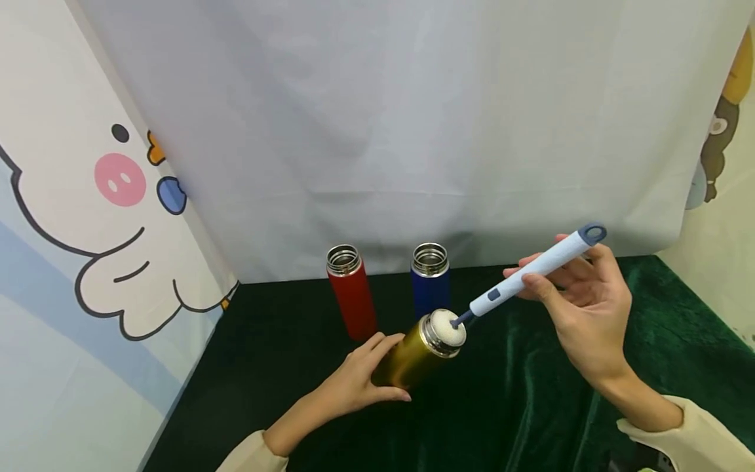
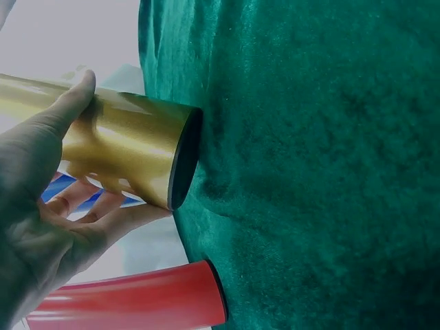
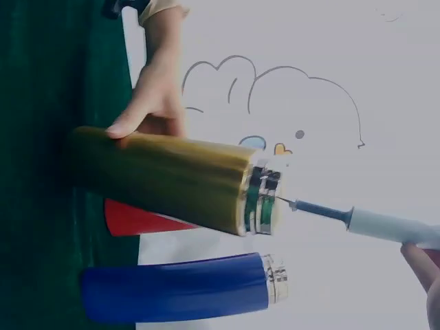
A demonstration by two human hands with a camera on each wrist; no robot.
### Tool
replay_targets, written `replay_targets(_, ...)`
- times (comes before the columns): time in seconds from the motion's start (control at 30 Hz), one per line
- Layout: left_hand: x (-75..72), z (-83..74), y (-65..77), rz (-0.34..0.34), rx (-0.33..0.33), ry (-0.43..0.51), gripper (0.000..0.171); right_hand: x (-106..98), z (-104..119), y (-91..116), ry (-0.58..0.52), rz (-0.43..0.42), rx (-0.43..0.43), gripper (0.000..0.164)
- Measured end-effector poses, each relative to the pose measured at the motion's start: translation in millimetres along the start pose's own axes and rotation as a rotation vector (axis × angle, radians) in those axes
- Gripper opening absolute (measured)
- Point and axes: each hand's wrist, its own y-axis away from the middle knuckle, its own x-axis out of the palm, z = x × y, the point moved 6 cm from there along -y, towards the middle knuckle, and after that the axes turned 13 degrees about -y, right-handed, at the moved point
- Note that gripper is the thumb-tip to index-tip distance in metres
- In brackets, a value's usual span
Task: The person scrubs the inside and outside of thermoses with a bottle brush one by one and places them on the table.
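Observation:
My left hand (image 1: pixel 356 377) grips a gold vacuum flask (image 1: pixel 409 364) round its side, thumb on one side and fingers on the other. The flask leans right, with its steel-rimmed mouth uncapped. A bottle brush (image 1: pixel 537 265) has its white sponge head (image 1: pixel 446 329) wedged in that mouth, flush with the rim. My right hand (image 1: pixel 590 308) pinches the brush's light-blue handle between thumb and fingers. In the left wrist view, the flask's dark base (image 2: pixel 185 161) sits close to the green cloth. The thin brush stem (image 3: pixel 320 210) enters the mouth in the right wrist view.
Behind the gold flask stand a red flask (image 1: pixel 354 305) and a blue flask (image 1: pixel 430 288), both uncapped. Dark green velvet cloth (image 1: pixel 548 406) covers the table. A pale curtain (image 1: pixel 401 131) hangs at the back, and a cartoon-printed sheet (image 1: pixel 65 196) is on the left.

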Motion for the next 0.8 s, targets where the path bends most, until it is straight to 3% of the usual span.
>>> replay_targets(0.13, -1.4, -0.8, 1.6, 0.001, 0.003, 0.01, 0.081, 0.1, 3.6, -3.2, 0.01, -0.046, 0.019, 0.047)
replay_targets(0.33, -1.4, -1.3, 1.8, -0.007, 0.012, 0.026, 0.081, 6.3, -5.0, 0.5, 0.164, -0.037, 0.105, 0.048)
replay_targets(0.43, -1.8, -2.1, 2.5, -0.022, 0.027, 0.016, 0.081, 11.4, -16.3, 15.9, 0.274, 0.01, 0.158, 0.042)
replay_targets(0.57, -2.0, -2.7, 2.7, -0.036, 0.037, 0.009, 0.081, 16.2, -38.0, 41.1, 0.331, 0.139, 0.26, 0.038)
replay_targets(0.67, -0.9, -0.1, 2.9, -0.028, 0.013, 0.023, 0.082, 15.1, -39.1, 40.2, 0.265, 0.173, 0.225, 0.042)
replay_targets(0.8, 0.6, 3.3, 4.6, -0.011, -0.022, 0.028, 0.082, 10.4, -22.8, 18.1, 0.16, 0.11, 0.13, 0.048)
